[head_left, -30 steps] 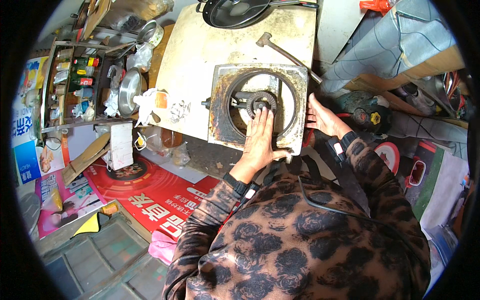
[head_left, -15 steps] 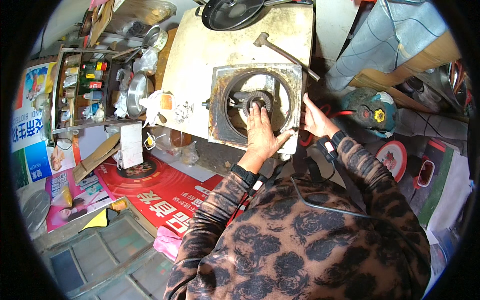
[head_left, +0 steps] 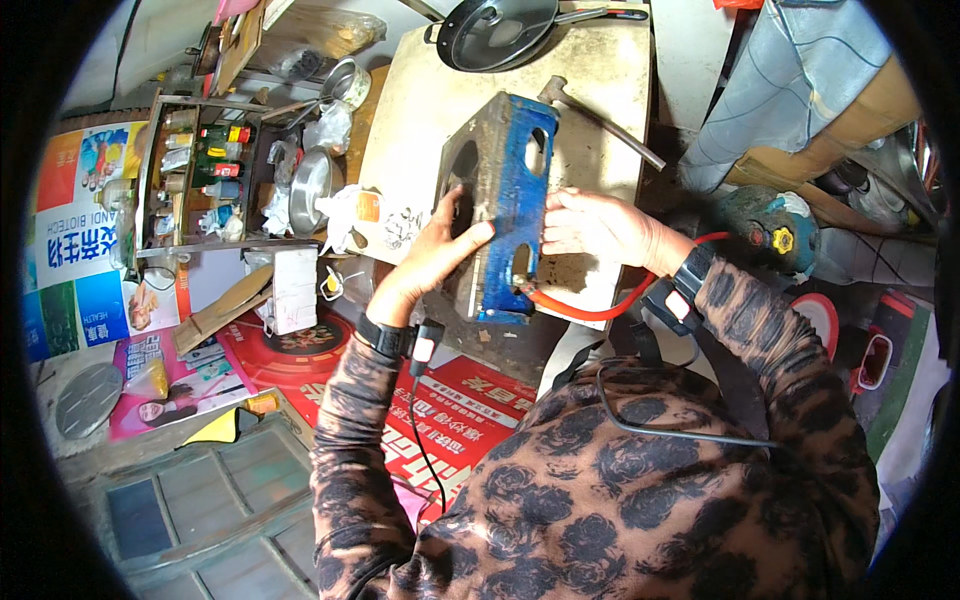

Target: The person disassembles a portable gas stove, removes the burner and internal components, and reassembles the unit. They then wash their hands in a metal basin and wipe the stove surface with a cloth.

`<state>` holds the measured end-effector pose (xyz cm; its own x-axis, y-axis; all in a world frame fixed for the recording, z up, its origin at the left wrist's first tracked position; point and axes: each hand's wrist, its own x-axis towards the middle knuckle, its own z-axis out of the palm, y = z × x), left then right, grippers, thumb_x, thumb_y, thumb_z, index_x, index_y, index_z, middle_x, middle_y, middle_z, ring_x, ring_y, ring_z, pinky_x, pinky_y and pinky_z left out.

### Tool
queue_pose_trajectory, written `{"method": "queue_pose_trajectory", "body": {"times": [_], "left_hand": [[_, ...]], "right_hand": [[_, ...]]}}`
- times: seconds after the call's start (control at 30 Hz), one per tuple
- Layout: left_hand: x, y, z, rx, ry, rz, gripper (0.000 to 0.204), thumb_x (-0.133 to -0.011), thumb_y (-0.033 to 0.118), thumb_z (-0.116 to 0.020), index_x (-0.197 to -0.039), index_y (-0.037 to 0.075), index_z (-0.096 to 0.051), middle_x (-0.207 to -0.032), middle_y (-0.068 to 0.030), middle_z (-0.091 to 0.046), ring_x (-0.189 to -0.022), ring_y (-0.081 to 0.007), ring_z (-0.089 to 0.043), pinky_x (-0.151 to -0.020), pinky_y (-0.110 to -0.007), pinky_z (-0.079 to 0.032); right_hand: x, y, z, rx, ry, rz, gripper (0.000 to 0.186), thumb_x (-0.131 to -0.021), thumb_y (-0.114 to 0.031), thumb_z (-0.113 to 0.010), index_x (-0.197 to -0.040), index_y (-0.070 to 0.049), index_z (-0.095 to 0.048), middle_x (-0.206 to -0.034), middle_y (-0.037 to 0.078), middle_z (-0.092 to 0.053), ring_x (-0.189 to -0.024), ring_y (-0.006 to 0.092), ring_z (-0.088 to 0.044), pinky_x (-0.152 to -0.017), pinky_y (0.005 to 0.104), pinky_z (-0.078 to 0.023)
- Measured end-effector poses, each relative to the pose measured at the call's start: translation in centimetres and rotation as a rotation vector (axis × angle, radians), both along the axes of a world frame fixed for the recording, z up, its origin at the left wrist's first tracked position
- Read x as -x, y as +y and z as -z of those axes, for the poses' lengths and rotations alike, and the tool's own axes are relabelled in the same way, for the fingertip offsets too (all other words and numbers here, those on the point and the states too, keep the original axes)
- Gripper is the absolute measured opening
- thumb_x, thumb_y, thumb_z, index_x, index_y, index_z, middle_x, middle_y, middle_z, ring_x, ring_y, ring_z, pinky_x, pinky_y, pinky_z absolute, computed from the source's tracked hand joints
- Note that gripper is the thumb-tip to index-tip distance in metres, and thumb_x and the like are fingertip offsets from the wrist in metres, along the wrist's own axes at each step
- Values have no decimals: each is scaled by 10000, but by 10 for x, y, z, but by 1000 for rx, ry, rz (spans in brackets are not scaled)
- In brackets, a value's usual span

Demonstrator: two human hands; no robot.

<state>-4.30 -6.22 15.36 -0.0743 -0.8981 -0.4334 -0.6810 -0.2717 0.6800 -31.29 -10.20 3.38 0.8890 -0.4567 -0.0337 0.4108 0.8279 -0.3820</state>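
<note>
A gas stove (head_left: 513, 190) stands tipped up on the pale tabletop (head_left: 405, 110). Its blue side panel with cut-out holes faces up and right, while the burner face is turned left and mostly hidden. My left hand (head_left: 436, 252) grips the body, fingers on the burner face and thumb over the grey casing. Beside the blue panel, my right hand (head_left: 610, 232) has its fingers stretched out toward the stove's underside; whether they touch it I cannot tell. A red hose (head_left: 590, 312) runs from the stove's near lower corner, passing beneath my right wrist.
Behind the stove lie a hammer (head_left: 605, 125) and a black frying pan (head_left: 500, 35). A gas cylinder (head_left: 765, 235) with a yellow knob stands at the right. Bottles fill a rack (head_left: 150, 180) at the left, near a metal bowl (head_left: 308, 195).
The stove has gone from lying flat to tipped up, showing its blue side and the red hose. My left hand moved left from the burner to the casing; my right hand sits beside the raised side.
</note>
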Motion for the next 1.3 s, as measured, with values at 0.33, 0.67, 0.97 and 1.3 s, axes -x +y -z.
{"method": "queue_pose_trajectory", "body": {"times": [0.33,0.67,0.97,1.3], "left_hand": [[-26,-17,-62,-341,193,-98,777,-848,422,-783,-1438,-3,-509,-1304,-144,-646,-1216,-209,-590,-1087,-355,-429],[-141,-29,-67,-387,375,-426,466,-907,327,-709,-1253,22,-643,-1084,-71,-731,-935,-185,-709,-850,-331,-580],[-228,-29,-76,-522,536,-500,616,-842,316,-781,-1325,-12,-585,-1197,-143,-705,-1060,-289,-702,-967,-444,-566],[-299,-10,-69,-487,712,-638,598,-797,241,-799,-1285,-49,-611,-1149,-173,-727,-998,-340,-720,-908,-455,-598]], "right_hand": [[-46,-2,-63,150,3,39,839,-999,-706,-406,-1432,10,-466,-1472,248,-505,-1354,294,-503,-1167,430,-358],[-105,-52,-65,468,132,-32,1126,-887,-859,-398,-1499,85,-385,-1526,316,-417,-1436,386,-415,-1170,483,-365],[-34,-87,-6,690,499,225,571,-1058,-408,-549,-1447,5,-492,-1353,164,-620,-1236,245,-625,-997,367,-518],[-154,-114,24,1220,946,-400,507,-981,-171,-601,-1444,10,-500,-1309,214,-653,-1167,297,-651,-975,412,-518]]}}
